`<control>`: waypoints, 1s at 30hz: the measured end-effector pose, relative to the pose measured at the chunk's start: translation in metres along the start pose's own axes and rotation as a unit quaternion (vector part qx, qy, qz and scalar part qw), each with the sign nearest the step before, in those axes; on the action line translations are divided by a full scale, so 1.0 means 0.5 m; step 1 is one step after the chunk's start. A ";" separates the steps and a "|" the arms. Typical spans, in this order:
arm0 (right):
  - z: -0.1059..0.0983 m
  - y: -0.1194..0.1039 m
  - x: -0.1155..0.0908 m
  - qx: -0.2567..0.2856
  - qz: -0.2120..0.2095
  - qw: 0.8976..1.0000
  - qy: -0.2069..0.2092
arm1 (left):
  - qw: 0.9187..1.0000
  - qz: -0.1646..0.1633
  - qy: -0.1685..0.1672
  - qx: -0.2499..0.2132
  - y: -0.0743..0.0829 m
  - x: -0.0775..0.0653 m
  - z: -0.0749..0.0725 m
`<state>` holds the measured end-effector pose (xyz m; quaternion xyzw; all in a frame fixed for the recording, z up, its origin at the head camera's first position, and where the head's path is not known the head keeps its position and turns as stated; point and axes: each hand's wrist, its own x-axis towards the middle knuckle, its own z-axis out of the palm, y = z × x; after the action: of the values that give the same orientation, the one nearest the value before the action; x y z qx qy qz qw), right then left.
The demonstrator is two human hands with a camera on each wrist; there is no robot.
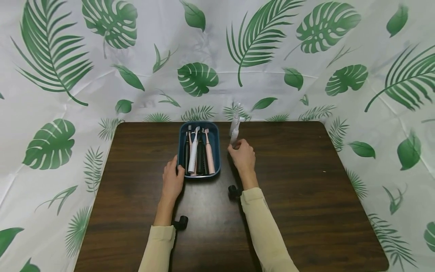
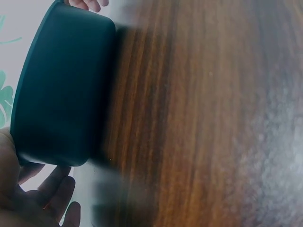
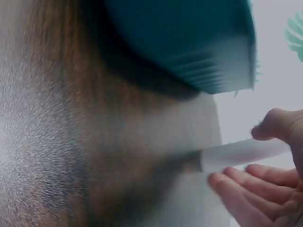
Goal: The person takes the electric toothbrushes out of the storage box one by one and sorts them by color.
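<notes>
Held toothbrush (image 1: 235, 133): white, over the bench (image 1: 289, 170) just right of the blue tray (image 1: 219, 151); long axis runs away from the person, leaning slightly right, brush head at the far end, handle base toward the person.
Right hand (image 1: 244, 158): pinches the white handle near its base, thumb on one side, fingers on the other.
Left hand (image 1: 172, 179): grips the tray's near left corner, thumb at the rim, fingers along the outer wall.
Tray brushes: white (image 1: 193, 155), pink (image 1: 209, 155) and black (image 1: 186, 153), mostly lengthwise, heads toward the far end; overlapping, so their number is unclear.
Hard to make out: a pale, blurred shape (image 1: 233, 124) beside the held brush, perhaps a second brush or smear; whether the base touches the bench.
Cut off: the right wrist view loses the brush head behind hand and frame edge; the left wrist view shows only tray walls, its contents hidden.
</notes>
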<state>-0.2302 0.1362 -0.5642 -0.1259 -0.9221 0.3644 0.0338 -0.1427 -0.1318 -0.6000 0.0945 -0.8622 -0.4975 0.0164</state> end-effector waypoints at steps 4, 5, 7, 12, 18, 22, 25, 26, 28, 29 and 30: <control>-0.013 -0.016 -0.012 -0.011 -0.010 1.000 -0.020 | 1.000 -0.002 -0.003 -0.009 -0.001 0.001 -0.002; -0.016 -0.022 -0.015 -0.011 -0.010 1.000 -0.023 | 1.000 -0.005 -0.004 -0.013 -0.002 0.001 -0.002; -0.021 -0.033 -0.020 -0.013 -0.013 0.999 -0.028 | 1.000 -0.006 -0.007 -0.015 -0.002 0.001 -0.003; -0.037 -0.062 -0.032 -0.004 -0.020 0.999 -0.041 | 1.000 -0.008 -0.008 -0.014 -0.002 0.001 -0.003; -0.031 -0.098 -0.044 -0.004 -0.033 0.999 -0.037 | 1.000 -0.013 -0.013 -0.013 -0.010 0.004 -0.002; -0.007 -0.126 -0.054 -0.016 -0.065 0.996 -0.062 | 1.000 -0.015 -0.005 -0.011 -0.011 0.004 -0.007; 0.013 -0.142 -0.062 -0.024 -0.078 0.994 -0.076 | 1.000 -0.014 -0.005 -0.009 -0.008 0.004 -0.008; 0.019 -0.146 -0.064 -0.026 -0.080 0.993 -0.078 | 1.000 -0.013 -0.007 -0.009 -0.007 0.004 -0.007; 0.030 -0.154 -0.069 -0.032 -0.074 0.993 -0.081 | 1.000 -0.011 -0.012 -0.010 -0.005 0.004 -0.005; 0.036 -0.157 -0.071 -0.034 -0.073 0.993 -0.084 | 1.000 -0.011 -0.012 -0.012 -0.004 0.004 -0.005; 0.042 -0.161 -0.073 -0.037 -0.071 0.993 -0.088 | 1.000 -0.010 -0.012 -0.014 -0.004 0.004 -0.005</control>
<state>-0.2147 0.0563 -0.5235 -0.0289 -0.9409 0.3365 -0.0266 -0.1442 -0.1351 -0.6008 0.0972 -0.8543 -0.5107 0.0018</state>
